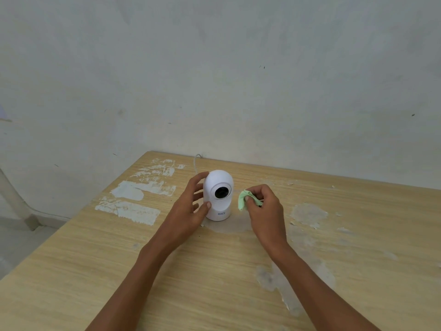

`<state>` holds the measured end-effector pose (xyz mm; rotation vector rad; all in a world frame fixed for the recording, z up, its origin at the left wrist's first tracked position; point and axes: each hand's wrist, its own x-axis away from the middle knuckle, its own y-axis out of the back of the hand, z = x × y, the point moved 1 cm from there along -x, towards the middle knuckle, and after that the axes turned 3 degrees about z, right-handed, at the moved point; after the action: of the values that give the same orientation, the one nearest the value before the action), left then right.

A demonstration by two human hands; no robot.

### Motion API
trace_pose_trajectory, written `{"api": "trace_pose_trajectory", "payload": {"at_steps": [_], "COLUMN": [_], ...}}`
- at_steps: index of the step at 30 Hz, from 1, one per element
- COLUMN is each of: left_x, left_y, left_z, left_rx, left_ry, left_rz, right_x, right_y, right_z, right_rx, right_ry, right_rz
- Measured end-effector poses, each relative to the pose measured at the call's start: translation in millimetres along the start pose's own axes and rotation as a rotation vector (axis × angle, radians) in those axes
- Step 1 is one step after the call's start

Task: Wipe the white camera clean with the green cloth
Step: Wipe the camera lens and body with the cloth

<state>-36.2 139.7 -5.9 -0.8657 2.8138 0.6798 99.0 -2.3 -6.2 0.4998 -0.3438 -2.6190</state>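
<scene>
A white dome camera [219, 185] with a round black lens stands upright on the wooden table [167, 271], near its far edge. My left hand [191, 206] wraps around the camera's left side, thumb on its base and fingers behind it. My right hand [263, 209] is just right of the camera and pinches a small crumpled green cloth [243, 201]. The cloth hangs a short gap away from the camera's right side and does not touch it.
A thin white cable [196, 161] runs from behind the camera over the table's far edge. The tabletop has peeled, white-patched areas [133, 201] at left and worn patches at right. A pale wall [214, 80] rises right behind the table.
</scene>
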Motion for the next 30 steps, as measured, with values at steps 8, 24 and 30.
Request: {"api": "trace_pose_trajectory", "payload": {"at_steps": [8, 24, 30], "left_x": [-13, -30, -25], "left_y": [-42, 1, 12], "left_z": [-36, -34, -25], "left_rx": [-0.356, -0.181, -0.095], "left_ry": [0.154, 0.106, 0.111], "left_rz": [-0.346, -0.097, -0.092], "right_x": [-3, 1, 12], "right_y": [1, -7, -25], "right_z": [-6, 1, 1], "right_rx": [-0.015, -0.116, 0.021], "right_ry": [-0.035, 0.064, 0.129], "right_rz": [0.000, 0.023, 0.161]}}
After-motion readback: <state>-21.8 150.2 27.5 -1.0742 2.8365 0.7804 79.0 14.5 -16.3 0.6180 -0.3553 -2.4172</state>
